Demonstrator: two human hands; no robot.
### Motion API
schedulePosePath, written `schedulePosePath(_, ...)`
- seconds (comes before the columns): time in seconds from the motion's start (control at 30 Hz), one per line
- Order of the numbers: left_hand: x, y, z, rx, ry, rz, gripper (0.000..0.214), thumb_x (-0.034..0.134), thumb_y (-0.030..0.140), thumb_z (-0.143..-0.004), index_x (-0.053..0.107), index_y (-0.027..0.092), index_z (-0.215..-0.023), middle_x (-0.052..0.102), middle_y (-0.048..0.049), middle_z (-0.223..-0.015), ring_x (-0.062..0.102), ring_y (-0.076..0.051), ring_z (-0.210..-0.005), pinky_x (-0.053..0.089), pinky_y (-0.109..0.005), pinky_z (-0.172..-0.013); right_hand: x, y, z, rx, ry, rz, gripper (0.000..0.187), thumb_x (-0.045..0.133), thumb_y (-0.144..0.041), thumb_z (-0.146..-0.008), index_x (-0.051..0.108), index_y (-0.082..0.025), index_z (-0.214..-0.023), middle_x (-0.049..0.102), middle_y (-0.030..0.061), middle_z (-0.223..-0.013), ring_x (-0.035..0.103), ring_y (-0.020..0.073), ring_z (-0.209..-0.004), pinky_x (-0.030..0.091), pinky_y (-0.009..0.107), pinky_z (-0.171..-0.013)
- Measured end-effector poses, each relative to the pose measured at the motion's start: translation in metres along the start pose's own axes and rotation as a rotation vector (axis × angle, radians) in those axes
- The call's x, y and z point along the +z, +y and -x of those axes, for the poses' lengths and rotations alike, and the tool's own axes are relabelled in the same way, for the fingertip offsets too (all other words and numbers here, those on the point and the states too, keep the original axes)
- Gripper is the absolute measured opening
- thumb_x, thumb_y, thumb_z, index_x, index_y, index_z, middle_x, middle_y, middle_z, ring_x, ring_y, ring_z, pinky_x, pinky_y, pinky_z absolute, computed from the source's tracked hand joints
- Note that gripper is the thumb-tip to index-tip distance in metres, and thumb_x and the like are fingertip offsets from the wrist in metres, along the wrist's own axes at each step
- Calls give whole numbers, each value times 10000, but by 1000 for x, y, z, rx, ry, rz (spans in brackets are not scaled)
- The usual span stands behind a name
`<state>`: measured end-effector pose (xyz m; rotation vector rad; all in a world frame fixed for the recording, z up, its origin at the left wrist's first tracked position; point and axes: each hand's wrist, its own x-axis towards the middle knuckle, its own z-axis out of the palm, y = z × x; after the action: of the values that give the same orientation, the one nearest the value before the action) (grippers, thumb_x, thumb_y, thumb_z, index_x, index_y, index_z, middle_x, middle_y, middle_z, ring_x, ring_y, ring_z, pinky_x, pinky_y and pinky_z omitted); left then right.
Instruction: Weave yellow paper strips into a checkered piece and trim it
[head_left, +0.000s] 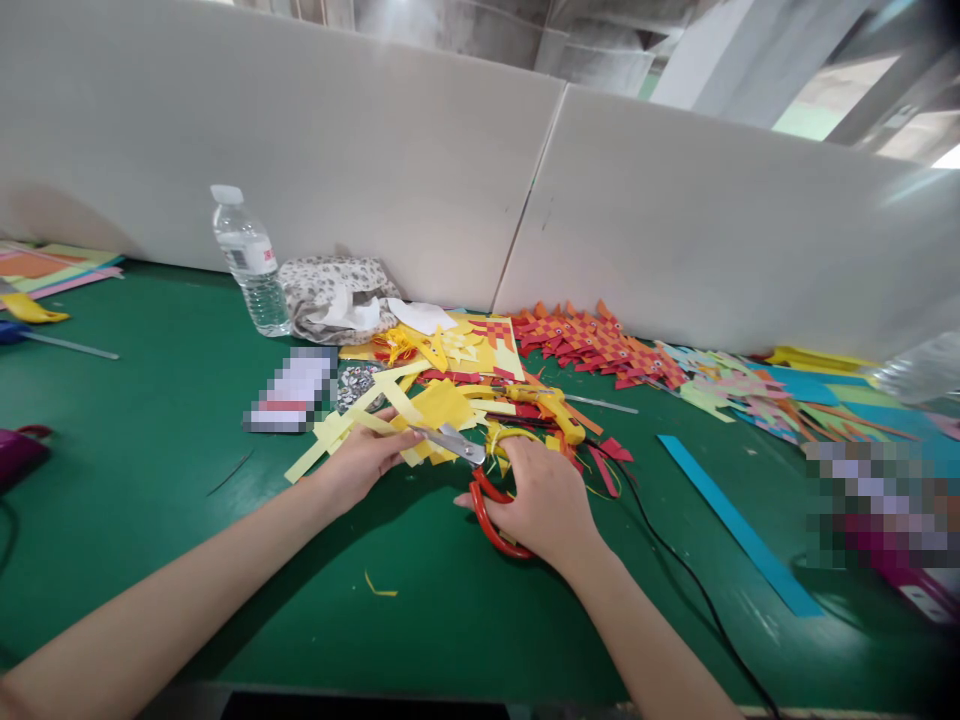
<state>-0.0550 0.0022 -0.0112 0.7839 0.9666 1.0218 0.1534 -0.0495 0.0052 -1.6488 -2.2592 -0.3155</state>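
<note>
My right hand (546,500) grips red-handled scissors (480,478), the steel blades pointing left into yellow paper. My left hand (365,462) pinches a woven piece of yellow paper strips (352,420) and holds it against the blades. Both hands rest low over the green table (150,420), in front of a heap of yellow and red paper scraps (457,385).
A water bottle (250,262) and a patterned cloth pouch (334,295) stand by the white partition. Woven red-orange paper fish (592,342) and pastel ones (739,392) lie at the right, with a blue paper strip (739,528) and a black cable (675,560). More coloured sheets (52,268) lie far left.
</note>
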Motion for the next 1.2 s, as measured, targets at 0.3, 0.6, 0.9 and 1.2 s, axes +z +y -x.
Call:
schedulePosePath(0.3, -3, 2, -3, 27, -84, 128, 210, 717, 141, -637, 573, 181, -785, 662, 14, -779, 631, -121, -737, 540, -203, -596, 0, 2, 0, 5, 46, 7, 498, 482, -581, -716, 528, -134, -928, 600, 100, -812, 564, 240, -780, 383, 321, -657)
schedulePosePath(0.6, -5, 0, -4, 26, -149, 146, 156, 687, 157, -688, 601, 165, -818, 657, -18, -898, 618, -105, -698, 559, -243, -630, -2, 1, 0, 8, 22, -1, 497, 473, -579, -724, 534, -128, -924, 610, 109, -824, 563, 245, -783, 381, 324, -662)
schedulePosePath(0.9, -1, 5, -1, 8, -128, 168, 245, 677, 158, -703, 614, 182, -939, 684, -26, -904, 645, -105, -729, 535, -156, -613, 2, 3, 0, 49, 35, 60, 505, 466, -597, -724, 529, -136, -919, 606, 98, -814, 567, 237, -774, 375, 321, -668)
schedulePosePath(1.2, -4, 6, -4, 18, -79, 134, 216, 678, 201, -707, 622, 139, -906, 691, -47, -831, 644, -114, -655, 535, -171, -570, 5, 16, -2, 196, 78, 128, 494, 430, -637, -720, 516, -167, -843, 598, 70, -702, 570, 222, -650, 316, 283, -545)
